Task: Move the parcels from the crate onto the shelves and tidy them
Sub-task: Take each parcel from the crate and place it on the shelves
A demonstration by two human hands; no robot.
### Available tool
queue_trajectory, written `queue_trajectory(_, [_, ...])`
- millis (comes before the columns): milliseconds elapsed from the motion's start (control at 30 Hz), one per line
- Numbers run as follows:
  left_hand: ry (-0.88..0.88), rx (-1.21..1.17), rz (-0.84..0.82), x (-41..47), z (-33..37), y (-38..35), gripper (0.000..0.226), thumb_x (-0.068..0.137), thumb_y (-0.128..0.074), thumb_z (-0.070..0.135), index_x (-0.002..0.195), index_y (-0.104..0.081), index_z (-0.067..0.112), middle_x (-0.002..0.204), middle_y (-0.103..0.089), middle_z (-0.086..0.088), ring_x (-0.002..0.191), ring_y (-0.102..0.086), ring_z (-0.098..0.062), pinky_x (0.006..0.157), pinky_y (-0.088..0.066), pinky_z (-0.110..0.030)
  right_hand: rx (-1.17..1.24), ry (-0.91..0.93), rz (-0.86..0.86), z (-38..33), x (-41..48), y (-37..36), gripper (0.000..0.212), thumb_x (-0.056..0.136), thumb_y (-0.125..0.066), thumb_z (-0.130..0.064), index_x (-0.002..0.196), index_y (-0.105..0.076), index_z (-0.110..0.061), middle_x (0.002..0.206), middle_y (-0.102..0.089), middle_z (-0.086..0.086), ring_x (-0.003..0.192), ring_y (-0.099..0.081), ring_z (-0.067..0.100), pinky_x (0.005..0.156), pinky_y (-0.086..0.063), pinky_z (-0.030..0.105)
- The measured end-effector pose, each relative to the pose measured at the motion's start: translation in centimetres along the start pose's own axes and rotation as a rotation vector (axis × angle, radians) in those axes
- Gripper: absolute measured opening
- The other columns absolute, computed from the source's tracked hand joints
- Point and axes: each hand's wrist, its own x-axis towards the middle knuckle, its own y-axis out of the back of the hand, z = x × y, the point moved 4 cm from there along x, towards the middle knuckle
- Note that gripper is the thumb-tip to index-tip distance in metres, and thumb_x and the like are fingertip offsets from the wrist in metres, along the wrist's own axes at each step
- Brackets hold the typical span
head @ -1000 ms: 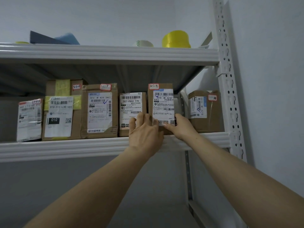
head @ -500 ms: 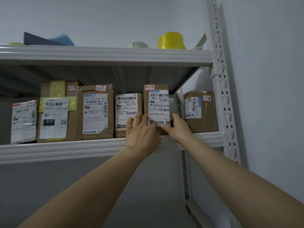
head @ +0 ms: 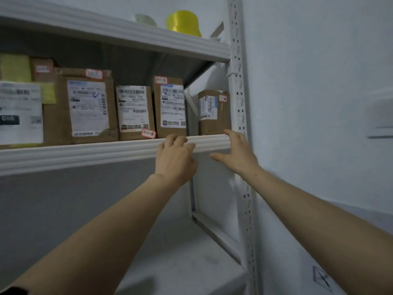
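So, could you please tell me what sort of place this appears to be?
Probably a parcel storeroom or pickup point: labelled cardboard parcels stand in a row on a white metal shelf, each with a small numbered tag, and a yellow roll, perhaps packing tape, sits on the shelf above.

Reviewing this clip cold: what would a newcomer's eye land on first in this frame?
Two bare hands reach up in front of the white metal shelf's front rim: the left hand and the right hand, both empty with fingers spread. Just above stands a row of brown cardboard parcels with white shipping labels. A bright yellow roll sits on the top shelf.
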Motion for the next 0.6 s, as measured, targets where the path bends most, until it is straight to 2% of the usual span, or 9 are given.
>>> queue_trajectory(100, [-0.072,-0.197,-0.142,-2.9,2.5,-2.3,0.049,0.09,-0.052,0.03,0.137,-0.047,0.016,0.14,-0.042,-0.005,0.131,-0.031,-0.029,0.101,-0.04,-0.041,-0.163,-0.145,-0.051,2.0,-5.5,1.6,0.09,0.074,-0.076,-0.045,0.146,-0.029,-0.019,0.149,-0.031,0.008,0.133,-0.038,0.026,0.109,-0.034,0.041])
queue_trajectory(167, [-0.131,-0.277,-0.258,-5.8,5.0,-3.9,0.052,0.091,-0.052,0.033,0.139,-0.044,0.017,0.14,-0.042,-0.006,0.131,-0.032,-0.029,0.1,-0.041,-0.04,-0.268,-0.272,-0.093,3.4,-10.2,2.7,0.093,0.072,-0.075,-0.052,0.146,-0.028,-0.021,0.15,-0.03,0.006,0.135,-0.035,0.025,0.111,-0.029,0.045])
queue_trajectory(267, [-0.214,-0.383,-0.43,-11.3,9.9,-5.5,0.054,0.091,-0.052,0.037,0.141,-0.042,0.019,0.139,-0.044,-0.007,0.131,-0.033,-0.027,0.096,-0.041,-0.04,-0.426,-0.469,-0.168,5.4,-18.6,4.7,0.092,0.072,-0.069,-0.061,0.146,-0.029,-0.024,0.152,-0.028,0.002,0.14,-0.027,0.022,0.115,-0.014,0.05])
queue_trajectory(433, [-0.406,-0.514,-0.674,-21.6,19.2,-5.4,0.054,0.087,-0.054,0.042,0.137,-0.047,0.023,0.136,-0.049,-0.005,0.127,-0.041,-0.026,0.094,-0.042,-0.038,-0.591,-0.767,-0.242,7.1,-34.4,11.0,0.086,0.076,-0.063,-0.063,0.145,-0.031,-0.024,0.153,-0.028,0.003,0.144,-0.015,0.02,0.115,0.005,0.051])
queue_trajectory(500, [-0.516,-0.521,-0.79,-26.2,23.2,-4.4,0.054,0.086,-0.054,0.044,0.136,-0.048,0.025,0.135,-0.053,-0.002,0.126,-0.045,-0.024,0.1,-0.038,-0.038,-0.636,-0.891,-0.238,6.8,-40.8,14.3,0.084,0.077,-0.061,-0.064,0.145,-0.033,-0.023,0.153,-0.028,0.005,0.144,-0.015,0.021,0.115,0.005,0.05])
queue_trajectory(600, [-0.698,-0.494,-0.929,-33.2,28.8,-1.3,0.047,0.087,-0.052,0.047,0.129,-0.053,0.027,0.128,-0.059,0.002,0.124,-0.049,-0.021,0.115,-0.014,-0.049,-0.694,-1.053,-0.189,5.0,-49.9,19.6,0.081,0.078,-0.059,-0.065,0.143,-0.036,-0.023,0.15,-0.034,0.005,0.142,-0.021,0.023,0.116,0.001,0.051])
